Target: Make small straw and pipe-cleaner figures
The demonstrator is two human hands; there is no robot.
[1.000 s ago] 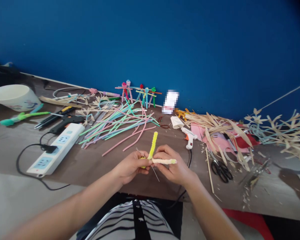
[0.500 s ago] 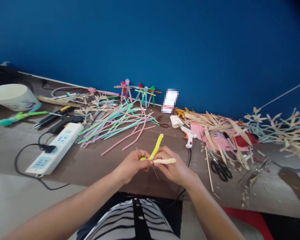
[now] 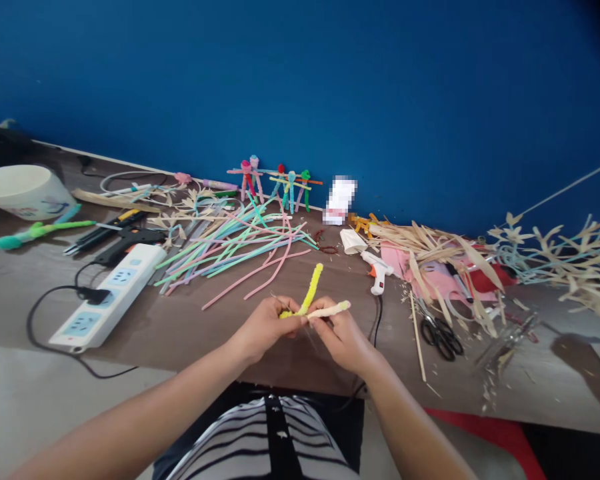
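Left hand (image 3: 266, 330) pinched on bent bright-yellow fuzzy stem (image 3: 312, 288); from my remote seat I see right hand (image 3: 344, 341) closed on cream fuzzy stem (image 3: 330, 311) just beside it. White plastic glue gun (image 3: 379, 281) beyond right hand.

Blue wall (image 3: 300, 87) (greyish floor (image 3: 35, 413), seemingly).

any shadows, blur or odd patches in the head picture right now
Head view: top-right corner falls dark; white item by the wall is pixelated; dark shadow on the table at far right; thin wire between left hand and right hand looks faint, smeared.
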